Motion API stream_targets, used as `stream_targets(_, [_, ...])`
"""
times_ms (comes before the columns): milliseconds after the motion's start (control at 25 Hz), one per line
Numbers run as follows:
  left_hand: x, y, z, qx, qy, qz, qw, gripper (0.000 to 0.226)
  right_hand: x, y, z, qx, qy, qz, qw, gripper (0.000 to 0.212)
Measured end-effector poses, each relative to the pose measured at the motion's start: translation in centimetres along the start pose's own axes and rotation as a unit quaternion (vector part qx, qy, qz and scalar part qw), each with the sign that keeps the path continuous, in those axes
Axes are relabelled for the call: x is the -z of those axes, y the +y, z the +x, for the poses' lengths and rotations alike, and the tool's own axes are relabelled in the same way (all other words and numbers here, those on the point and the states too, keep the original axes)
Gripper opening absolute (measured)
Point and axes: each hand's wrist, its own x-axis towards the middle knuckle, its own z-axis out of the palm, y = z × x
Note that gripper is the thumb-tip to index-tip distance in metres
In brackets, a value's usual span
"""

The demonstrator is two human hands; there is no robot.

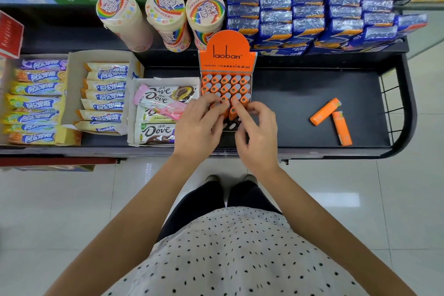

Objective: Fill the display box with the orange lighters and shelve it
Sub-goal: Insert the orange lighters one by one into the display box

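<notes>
An orange "laoban" display box (227, 55) stands on the black shelf, its back card upright. Several orange lighters (225, 85) with grey caps stand in rows inside it. Both hands are over the box's near rows. My left hand (200, 127) rests its fingertips on the lighter tops at the front left. My right hand (258, 136) pinches an upright orange lighter (232, 113) in the front row. Dark empty slots show between the hands. Two loose orange lighters (325, 111) (342, 128) lie flat on the shelf to the right.
A Dove chocolate tray (156, 110) touches the box's left side, with candy trays (101, 94) further left. Three round candy tubs (165, 19) and blue packs (312, 24) stand behind. A wire rail (389, 108) closes the shelf's right end. Bare black shelf lies around the loose lighters.
</notes>
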Motion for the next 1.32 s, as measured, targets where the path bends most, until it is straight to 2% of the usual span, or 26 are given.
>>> stream_targets(80, [0.3, 0.1, -0.2, 0.003, -0.007, 0.003, 1.000, 0.028, 0.4, 0.0, 0.2, -0.014, -0.017, -0.044, 0.999, 0.057])
stream_targets(200, [0.6, 1.0, 0.2, 0.067, -0.020, -0.037, 0.997, 0.030, 0.9, -0.1, 0.4, -0.019, -0.065, -0.069, 0.995, 0.066])
stream_targets(360, [1.5, 3.2, 1.6, 0.115, -0.007, -0.126, 0.985, 0.030, 2.4, 0.3, -0.4, -0.066, -0.094, 0.041, 0.992, 0.064])
stream_targets(480, [0.9, 5.9, 3.1, 0.096, -0.034, -0.183, 0.978, 0.024, 4.8, 2.0, -0.4, -0.167, -0.027, 0.099, 0.981, 0.041])
stream_targets(640, [-2.7, 9.6, 5.0, 0.103, -0.162, -0.231, 0.954, 0.026, 8.9, 5.0, -0.1, -0.328, 0.096, 0.141, 0.929, 0.019])
stream_targets(720, [-5.3, 11.3, 5.9, 0.128, -0.213, -0.242, 0.938, 0.027, 10.7, 7.1, -0.1, -0.377, 0.132, 0.141, 0.906, 0.013])
stream_targets(840, [-8.6, 13.5, 7.0, 0.133, -0.278, -0.226, 0.924, 0.024, 12.4, 10.4, -0.4, -0.400, 0.147, 0.102, 0.899, 0.006])
stream_targets(960, [-11.3, 14.8, 7.8, 0.128, -0.304, -0.184, 0.926, 0.019, 13.3, 13.0, -0.7, -0.402, 0.099, 0.047, 0.909, 0.022])
stream_targets(1040, [-12.9, 14.9, 8.0, 0.119, -0.318, -0.127, 0.932, 0.029, 13.4, 13.7, -0.8, -0.392, 0.056, 0.024, 0.918, 0.029])
stream_targets(1120, [-14.0, 14.7, 8.0, 0.111, -0.356, -0.073, 0.925, 0.046, 13.2, 14.0, -0.7, -0.386, 0.012, 0.007, 0.922, 0.036])
stream_targets(1200, [-14.5, 14.7, 7.8, 0.105, -0.382, -0.038, 0.917, 0.053, 12.7, 14.2, -0.5, -0.378, -0.013, -0.023, 0.925, 0.043])
stream_targets(1320, [-14.8, 15.1, 7.7, 0.079, -0.375, 0.015, 0.924, 0.033, 12.4, 14.4, 0.1, -0.372, -0.046, -0.074, 0.924, 0.042])
